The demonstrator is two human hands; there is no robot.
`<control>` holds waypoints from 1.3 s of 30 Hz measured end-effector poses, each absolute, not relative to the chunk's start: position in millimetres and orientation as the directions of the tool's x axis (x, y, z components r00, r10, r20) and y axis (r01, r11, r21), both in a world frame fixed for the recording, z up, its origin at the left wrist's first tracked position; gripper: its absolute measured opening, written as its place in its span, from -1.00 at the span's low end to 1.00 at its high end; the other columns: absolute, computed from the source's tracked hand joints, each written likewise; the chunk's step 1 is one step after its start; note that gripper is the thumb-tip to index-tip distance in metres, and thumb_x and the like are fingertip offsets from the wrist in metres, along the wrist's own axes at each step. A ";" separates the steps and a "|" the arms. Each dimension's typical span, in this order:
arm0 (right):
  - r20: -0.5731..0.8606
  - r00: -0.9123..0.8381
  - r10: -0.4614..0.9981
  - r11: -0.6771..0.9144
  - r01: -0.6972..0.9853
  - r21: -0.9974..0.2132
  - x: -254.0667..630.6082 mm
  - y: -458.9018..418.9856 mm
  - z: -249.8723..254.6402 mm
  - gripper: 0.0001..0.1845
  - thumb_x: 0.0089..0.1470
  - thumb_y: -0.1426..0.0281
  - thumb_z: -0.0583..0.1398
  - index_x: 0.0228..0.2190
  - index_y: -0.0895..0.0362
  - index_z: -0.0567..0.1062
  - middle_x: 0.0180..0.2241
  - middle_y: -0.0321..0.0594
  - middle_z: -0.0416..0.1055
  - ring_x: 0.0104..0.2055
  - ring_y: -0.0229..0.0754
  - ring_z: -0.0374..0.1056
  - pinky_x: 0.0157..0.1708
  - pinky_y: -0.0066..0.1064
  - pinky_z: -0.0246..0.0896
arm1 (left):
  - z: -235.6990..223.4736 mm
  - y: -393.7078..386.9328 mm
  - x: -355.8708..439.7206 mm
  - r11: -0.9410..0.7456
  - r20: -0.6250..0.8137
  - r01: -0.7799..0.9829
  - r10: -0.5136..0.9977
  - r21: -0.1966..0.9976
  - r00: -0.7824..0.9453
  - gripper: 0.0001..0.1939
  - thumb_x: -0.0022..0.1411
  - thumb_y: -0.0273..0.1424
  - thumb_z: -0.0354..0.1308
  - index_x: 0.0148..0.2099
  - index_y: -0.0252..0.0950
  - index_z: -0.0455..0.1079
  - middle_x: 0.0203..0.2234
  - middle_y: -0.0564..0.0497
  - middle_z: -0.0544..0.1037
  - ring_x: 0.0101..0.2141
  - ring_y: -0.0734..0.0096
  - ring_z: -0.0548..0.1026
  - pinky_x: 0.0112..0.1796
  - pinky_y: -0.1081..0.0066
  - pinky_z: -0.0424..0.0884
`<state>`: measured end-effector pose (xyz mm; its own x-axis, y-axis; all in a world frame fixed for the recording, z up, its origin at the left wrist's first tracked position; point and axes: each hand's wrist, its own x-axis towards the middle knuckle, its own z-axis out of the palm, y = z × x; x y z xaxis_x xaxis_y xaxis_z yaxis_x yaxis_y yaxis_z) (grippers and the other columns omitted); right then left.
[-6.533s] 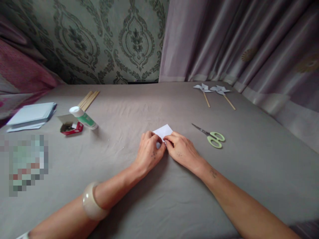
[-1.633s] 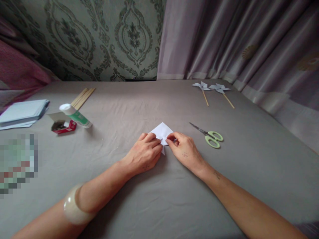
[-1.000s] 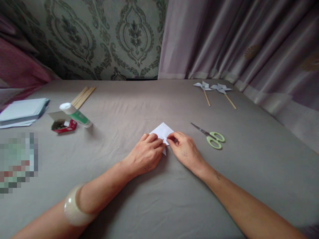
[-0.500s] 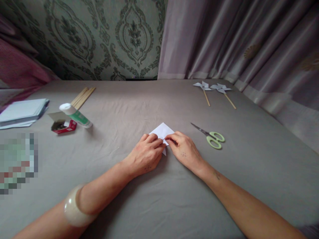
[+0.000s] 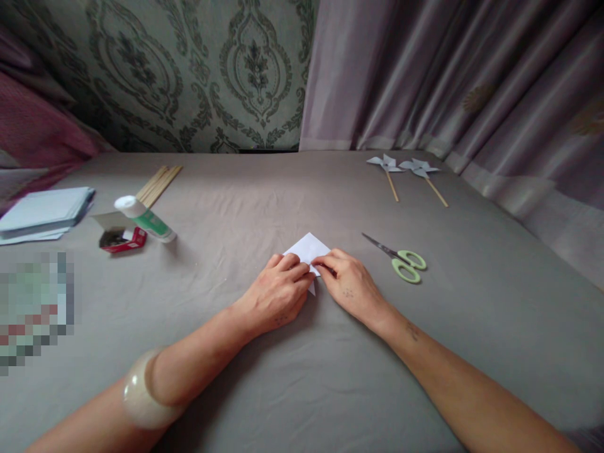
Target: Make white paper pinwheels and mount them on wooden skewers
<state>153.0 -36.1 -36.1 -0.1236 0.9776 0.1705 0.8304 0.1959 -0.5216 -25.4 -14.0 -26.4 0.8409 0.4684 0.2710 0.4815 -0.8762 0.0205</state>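
Observation:
A piece of white paper lies at the middle of the cloth-covered surface, one corner pointing away from me and a small flap showing below my fingers. My left hand is closed on its left side, fingers curled over the paper. From the right, my right hand pinches the paper near its centre, thumb and forefinger together. Both hands meet there and hide much of the sheet. Scissors with light green handles lie just right of my right hand.
At the back right lie two paper pinwheels on sticks. On the left are wooden sticks, a glue stick, an open red box of small dark items and a stack of paper. A pixelated item sits at the left edge.
Almost nothing differs. Both hands stay on the paper in the same pose, and the whole view has shifted very slightly.

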 end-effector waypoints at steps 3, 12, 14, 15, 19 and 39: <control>0.170 -0.125 0.978 0.196 0.833 -0.517 152.7 -36.2 -35.2 -0.76 0.18 0.41 0.09 -0.22 0.09 0.56 -0.29 -0.19 0.45 -0.28 -0.22 0.38 -0.24 -0.43 0.21 | -27.0 -13.9 -25.4 -0.875 0.271 0.483 0.470 0.023 0.840 -0.76 0.29 -0.44 -0.04 -0.11 -0.33 0.43 -0.28 -0.07 0.51 -0.19 0.24 0.32 -0.20 0.24 0.16; 0.176 -0.145 0.974 0.218 0.820 -0.529 154.6 -36.9 -26.4 -0.73 0.13 0.46 0.09 -0.22 0.10 0.56 -0.26 -0.19 0.42 -0.33 -0.28 0.35 -0.29 -0.45 0.20 | -25.4 -15.6 -24.5 -0.863 0.268 0.504 0.492 0.030 0.828 -0.77 0.27 -0.46 -0.02 -0.12 -0.32 0.43 -0.27 -0.07 0.51 -0.18 0.23 0.31 -0.19 0.23 0.16; 0.193 -0.119 0.974 0.204 0.833 -0.515 155.2 -37.8 -24.1 -0.72 0.08 0.49 0.09 -0.23 0.10 0.56 -0.25 -0.19 0.42 -0.39 -0.30 0.33 -0.33 -0.46 0.20 | -25.4 -15.9 -24.5 -0.861 0.271 0.507 0.496 0.033 0.825 -0.78 0.26 -0.45 -0.01 -0.12 -0.31 0.43 -0.27 -0.07 0.51 -0.17 0.22 0.31 -0.19 0.23 0.16; 0.201 -0.107 0.974 0.196 0.843 -0.501 155.3 -38.4 -23.2 -0.71 0.06 0.50 0.10 -0.23 0.09 0.56 -0.25 -0.20 0.41 -0.40 -0.31 0.32 -0.34 -0.45 0.19 | -25.3 -15.9 -24.5 -0.862 0.273 0.507 0.495 0.033 0.825 -0.78 0.26 -0.45 -0.01 -0.13 -0.31 0.43 -0.28 -0.07 0.51 -0.17 0.22 0.31 -0.19 0.23 0.16; 0.193 -0.122 0.974 0.195 0.884 -0.425 154.8 -40.8 -21.1 -0.70 0.06 0.50 0.08 -0.24 0.07 0.56 -0.24 -0.21 0.40 -0.37 -0.28 0.32 -0.34 -0.44 0.18 | -25.5 -15.8 -24.6 -0.863 0.277 0.504 0.490 0.024 0.826 -0.78 0.25 -0.46 -0.01 -0.15 -0.31 0.44 -0.30 -0.07 0.50 -0.19 0.22 0.30 -0.20 0.23 0.16; 0.044 -0.307 0.951 0.310 0.943 -0.122 153.4 -41.0 -6.5 -0.70 0.19 0.45 0.00 -0.23 0.05 0.52 -0.21 -0.15 0.37 -0.33 -0.21 0.36 -0.46 -0.41 0.05 | -26.9 -15.6 -24.1 -0.861 0.273 0.508 0.492 0.015 0.827 -0.80 0.26 -0.45 -0.02 -0.19 -0.31 0.43 -0.30 -0.07 0.50 -0.19 0.23 0.30 -0.19 0.23 0.16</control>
